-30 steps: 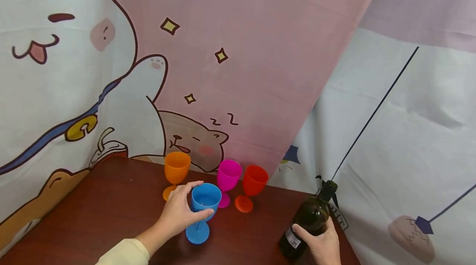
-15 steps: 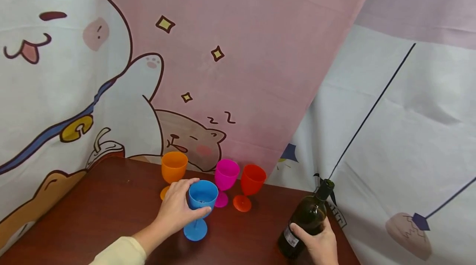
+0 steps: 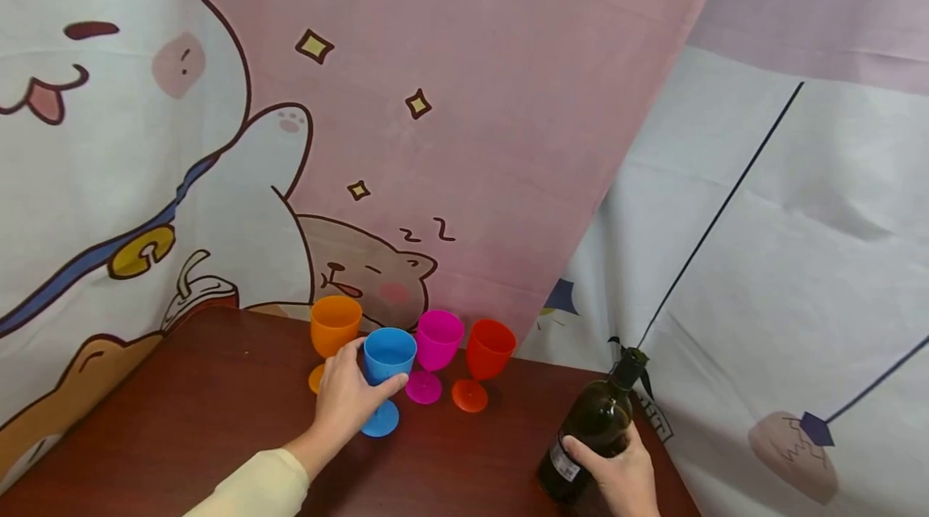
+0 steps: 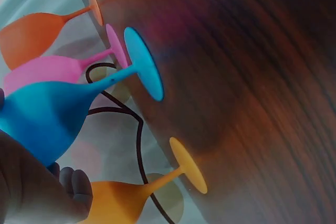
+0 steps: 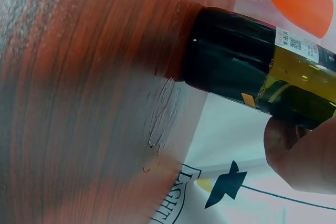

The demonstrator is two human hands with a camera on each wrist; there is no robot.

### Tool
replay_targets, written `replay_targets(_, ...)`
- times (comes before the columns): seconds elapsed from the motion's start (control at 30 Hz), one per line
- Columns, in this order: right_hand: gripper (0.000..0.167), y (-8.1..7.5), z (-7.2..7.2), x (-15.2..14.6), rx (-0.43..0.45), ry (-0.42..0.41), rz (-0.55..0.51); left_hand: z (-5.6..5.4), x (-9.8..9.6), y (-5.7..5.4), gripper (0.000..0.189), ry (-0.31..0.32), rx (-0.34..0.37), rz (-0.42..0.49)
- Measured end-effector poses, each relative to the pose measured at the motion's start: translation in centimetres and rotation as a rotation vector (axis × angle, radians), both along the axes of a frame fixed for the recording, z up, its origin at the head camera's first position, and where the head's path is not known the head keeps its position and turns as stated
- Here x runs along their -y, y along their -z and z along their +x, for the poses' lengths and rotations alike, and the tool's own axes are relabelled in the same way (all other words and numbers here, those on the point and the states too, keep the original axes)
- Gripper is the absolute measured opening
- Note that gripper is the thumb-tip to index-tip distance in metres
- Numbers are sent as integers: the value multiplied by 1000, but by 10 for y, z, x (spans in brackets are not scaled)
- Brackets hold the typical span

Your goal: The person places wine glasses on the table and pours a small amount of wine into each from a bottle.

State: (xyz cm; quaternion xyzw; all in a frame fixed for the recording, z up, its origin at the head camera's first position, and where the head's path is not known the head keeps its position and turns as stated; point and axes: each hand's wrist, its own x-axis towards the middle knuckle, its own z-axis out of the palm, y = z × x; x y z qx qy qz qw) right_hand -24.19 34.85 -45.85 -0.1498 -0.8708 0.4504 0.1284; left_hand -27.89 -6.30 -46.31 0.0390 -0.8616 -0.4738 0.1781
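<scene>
My left hand point(image 3: 343, 398) grips the bowl of a blue plastic goblet point(image 3: 389, 356), thumb on one side and fingers on the other. I cannot tell whether its round foot point(image 4: 144, 64) touches the table. Right behind it are an orange goblet point(image 3: 336, 327) on the left and a magenta goblet point(image 3: 439, 339) on the right. A red goblet point(image 3: 489, 349) stands further right. At the right, a dark green wine bottle point(image 3: 595, 420) is held around its body by my right hand point(image 3: 626, 473). Its bottom point(image 5: 197, 45) is at or very near the tabletop.
The dark reddish-brown wooden table point(image 3: 218, 404) ends at the back against a printed cloth point(image 3: 493, 138) with cartoon animals. More of the cloth hangs close along the table's right edge, beside the bottle. A scuffed patch point(image 5: 163, 111) marks the tabletop near the bottle.
My left hand has moved the blue goblet away from me, back toward the row of goblets. The right hand and bottle keep their place; the head view has shifted slightly.
</scene>
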Motion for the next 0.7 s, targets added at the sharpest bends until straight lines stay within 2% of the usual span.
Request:
replay_targets(0.2, 102, 0, 0, -1, 6, 6, -2, -13, -6, 2, 96, -65, 4, 31)
replay_targets(0.4, 103, -1, 1, 0, 10, 14, 4, -18, -16, 3, 94, -100, 44, 84)
replay_targets(0.7, 99, -3, 2, 1, 17, 18, -3, -27, -26, 3, 88, -153, 49, 159)
